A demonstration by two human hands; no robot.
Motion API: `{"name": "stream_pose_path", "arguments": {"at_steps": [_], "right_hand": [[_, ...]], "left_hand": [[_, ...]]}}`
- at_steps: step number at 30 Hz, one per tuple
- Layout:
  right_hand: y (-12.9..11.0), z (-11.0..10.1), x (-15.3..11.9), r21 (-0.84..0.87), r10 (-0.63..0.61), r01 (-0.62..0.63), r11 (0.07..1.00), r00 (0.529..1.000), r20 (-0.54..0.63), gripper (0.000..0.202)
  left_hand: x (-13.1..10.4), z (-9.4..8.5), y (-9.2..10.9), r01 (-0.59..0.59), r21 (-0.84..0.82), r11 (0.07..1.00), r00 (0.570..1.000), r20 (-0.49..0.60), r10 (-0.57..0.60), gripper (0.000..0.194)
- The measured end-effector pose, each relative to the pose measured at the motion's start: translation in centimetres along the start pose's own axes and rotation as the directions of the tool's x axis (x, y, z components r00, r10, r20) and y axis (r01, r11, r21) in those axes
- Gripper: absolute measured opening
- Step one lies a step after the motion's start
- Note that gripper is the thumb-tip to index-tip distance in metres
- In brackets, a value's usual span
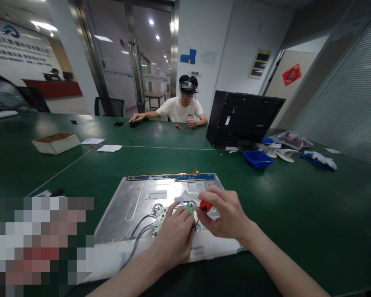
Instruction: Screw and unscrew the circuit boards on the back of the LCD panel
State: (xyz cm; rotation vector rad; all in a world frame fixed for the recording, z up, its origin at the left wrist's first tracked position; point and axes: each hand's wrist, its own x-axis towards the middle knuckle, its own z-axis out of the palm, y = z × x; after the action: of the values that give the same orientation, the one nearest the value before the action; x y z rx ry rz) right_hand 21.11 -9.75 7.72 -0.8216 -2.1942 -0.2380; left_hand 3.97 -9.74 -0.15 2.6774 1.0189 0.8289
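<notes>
the metal panel (pixel 139 198) lies flat on the green table (pixel 299 222), with a blue strip board (pixel 173 177) along its far edge. the right hand (pixel 225 212) pinches the red handle of a screwdriver (pixel 205 205) between thumb and fingers; the shaft slants down near the left fingertips, over the panel. the left hand (pixel 179 225) rests over the circuit board (pixel 160 214), fingers bent; whether they grip anything cannot be told. dark cables (pixel 139 229) leave the board's left side.

containers: at left, an open-topped box (pixel 56 147), pale outside and brown within, stands near white papers (pixel 109 148); its near wall hides the contents. at right, a blue tray (pixel 258 159) sits in front of a black monitor (pixel 244 117); its contents cannot be made out. behind the tray, to its right, a clear plastic bag (pixel 292 139) holds red and dark items, too indistinct to name. across the table sits another person (pixel 182 109), near an orange-handled tool (pixel 178 127).
</notes>
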Motion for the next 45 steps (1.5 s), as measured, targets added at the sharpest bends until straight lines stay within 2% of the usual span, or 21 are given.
{"name": "stream_pose_path", "arguments": {"at_steps": [1, 2, 5, 7, 9, 12, 15, 18, 23, 29, 35, 39, 41, 45], "right_hand": [[0.0, -0.4, 0.6, -0.059, 0.016, -0.011, 0.998, 0.996, 0.084, 0.007], [-0.1, -0.9, 1.2, -0.114, 0.039, -0.019, 0.993, 0.984, 0.174, 0.010], [-0.5, -2.5, 3.3, -0.243, 0.136, -0.027, 0.970, 0.885, 0.446, 0.025], [-1.0, -3.5, 4.6, -0.298, 0.190, -0.027, 0.954, 0.825, 0.532, 0.027], [-1.4, -4.2, 5.5, -0.303, 0.209, -0.031, 0.953, 0.789, 0.577, 0.028], [-2.0, -4.7, 6.0, -0.290, 0.206, -0.027, 0.957, 0.765, 0.610, 0.014], [-2.1, -4.5, 6.0, -0.262, 0.180, -0.014, 0.965, 0.761, 0.623, 0.003], [-2.0, -4.2, 5.9, -0.278, 0.186, -0.009, 0.960, 0.764, 0.618, 0.007], [-2.1, -4.1, 5.8, -0.342, 0.229, -0.004, 0.940, 0.751, 0.620, 0.025], [-1.6, -4.9, 5.5, -0.202, 0.146, -0.011, 0.979, 0.730, 0.668, 0.006], [-1.0, -4.4, 5.4, -0.266, 0.182, -0.009, 0.964, 0.751, 0.634, 0.006], [-1.3, -4.2, 5.5, -0.340, 0.234, -0.013, 0.940, 0.751, 0.618, 0.022], [-1.4, -4.4, 5.5, -0.327, 0.240, -0.028, 0.944, 0.739, 0.630, 0.019], [-1.5, -4.9, 5.5, -0.230, 0.177, -0.027, 0.973, 0.726, 0.665, 0.007]], "left_hand": [[0.0, 0.0, 0.0, 0.003, -0.003, 1.000, 1.000, 0.002, -0.003, 0.015], [0.0, 0.0, 0.0, 0.005, -0.005, 1.000, 1.000, 0.004, -0.005, 0.015], [-0.1, 0.0, 0.0, 0.004, -0.002, 1.000, 1.000, 0.002, -0.004, 0.012], [0.0, 0.0, -0.1, 0.004, 0.002, 1.000, 1.000, -0.001, -0.004, 0.010], [0.0, 0.0, -0.1, 0.006, 0.004, 1.000, 1.000, 0.004, -0.006, 0.011], [0.1, 0.0, -0.1, 0.017, 0.001, 1.000, 1.000, 0.023, -0.017, 0.013], [0.1, 0.0, -0.1, 0.023, -0.006, 1.000, 0.999, 0.024, -0.023, 0.014], [0.0, 0.1, 0.0, 0.020, -0.004, 1.000, 1.000, 0.018, -0.020, 0.013], [-0.1, 0.2, -0.1, 0.007, -0.002, 1.000, 1.000, 0.006, -0.007, 0.012], [0.0, 0.1, -0.2, 0.007, 0.020, 1.000, 1.000, 0.024, -0.008, 0.010], [0.0, 0.0, -0.1, 0.008, 0.028, 1.000, 1.000, 0.022, -0.008, 0.010], [0.0, 0.1, -0.2, 0.004, 0.025, 1.000, 1.000, 0.013, -0.005, 0.010], [0.0, 0.2, -0.2, 0.001, 0.018, 1.000, 1.000, 0.004, -0.001, 0.011], [0.0, 0.2, -0.2, -0.005, 0.009, 1.000, 1.000, 0.006, 0.005, 0.010]]}}
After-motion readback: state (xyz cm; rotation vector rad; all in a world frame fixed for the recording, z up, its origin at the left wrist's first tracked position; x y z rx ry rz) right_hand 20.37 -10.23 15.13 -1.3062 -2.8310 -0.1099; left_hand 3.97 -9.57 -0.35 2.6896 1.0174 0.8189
